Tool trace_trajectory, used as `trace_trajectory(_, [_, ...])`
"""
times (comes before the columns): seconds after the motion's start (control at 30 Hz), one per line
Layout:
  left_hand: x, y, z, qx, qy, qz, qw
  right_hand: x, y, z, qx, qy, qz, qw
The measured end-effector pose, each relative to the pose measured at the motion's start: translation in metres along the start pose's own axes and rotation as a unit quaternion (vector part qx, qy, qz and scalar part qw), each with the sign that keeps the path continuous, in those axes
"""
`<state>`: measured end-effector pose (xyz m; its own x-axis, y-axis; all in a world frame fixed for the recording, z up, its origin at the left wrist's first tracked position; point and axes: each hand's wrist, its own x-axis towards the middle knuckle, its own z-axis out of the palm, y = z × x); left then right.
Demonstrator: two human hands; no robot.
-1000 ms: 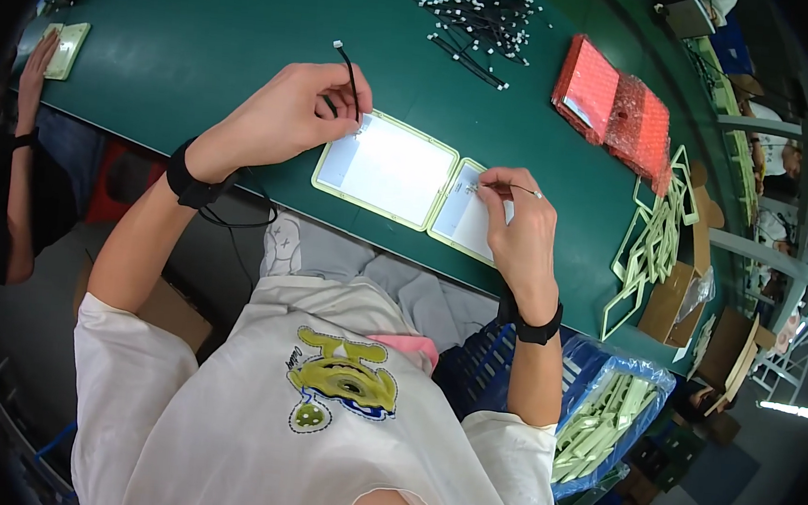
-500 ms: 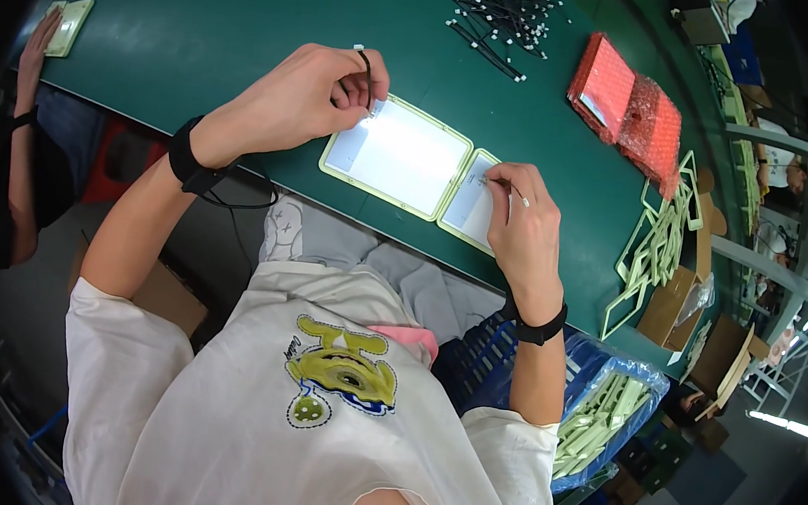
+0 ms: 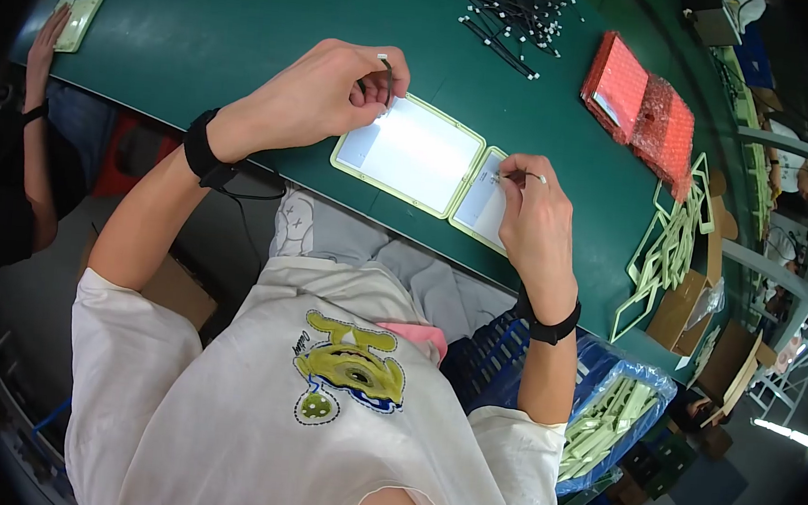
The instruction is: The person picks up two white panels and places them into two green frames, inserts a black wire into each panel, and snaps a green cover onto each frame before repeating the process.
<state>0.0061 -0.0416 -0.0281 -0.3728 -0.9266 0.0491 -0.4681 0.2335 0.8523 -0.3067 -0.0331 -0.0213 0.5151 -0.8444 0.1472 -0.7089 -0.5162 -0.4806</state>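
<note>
A pale-green-framed panel glows white on the green table in front of me. Beside its right edge lies a smaller panel in a matching frame. Over the large panel's upper left corner, my left hand is closed on a short black cable, whose white connector sticks up above the fingers. My right hand pinches another short cable at the small panel's upper part. One white connector of that cable pokes out over the knuckles; its other end is partly hidden by the fingertips.
Black cables with white connectors lie heaped at the far side. Red bubble-wrap packs and piled pale green frames are on the right, near a cardboard box. A blue-lined crate holds more frames. Another person's hand is at far left.
The view has shifted slightly, so the scene sits further right. In my right hand the cable's connector has swung upward and shows more. My left hand still holds its cable over the same corner.
</note>
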Motion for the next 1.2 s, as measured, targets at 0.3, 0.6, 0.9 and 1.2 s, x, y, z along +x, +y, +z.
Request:
trace_trajectory(0.3, [-0.001,0.004,0.007,0.057,0.013,0.026,0.998,0.003,-0.002,-0.005,0.014,-0.021,0.021,0.999])
trace_trajectory(0.6, [0.001,0.002,0.010,0.080,0.026,0.082,0.993,0.003,-0.001,-0.005,-0.011,-0.045,0.020,0.999])
trace_trajectory(0.9, [0.006,0.010,0.005,0.158,-0.011,0.086,0.984,0.006,-0.002,-0.007,-0.080,-0.056,-0.025,0.995])
trace_trajectory(1.2, [0.006,0.010,0.006,0.161,-0.016,0.095,0.982,0.005,-0.010,-0.004,-0.112,-0.053,-0.040,0.992])
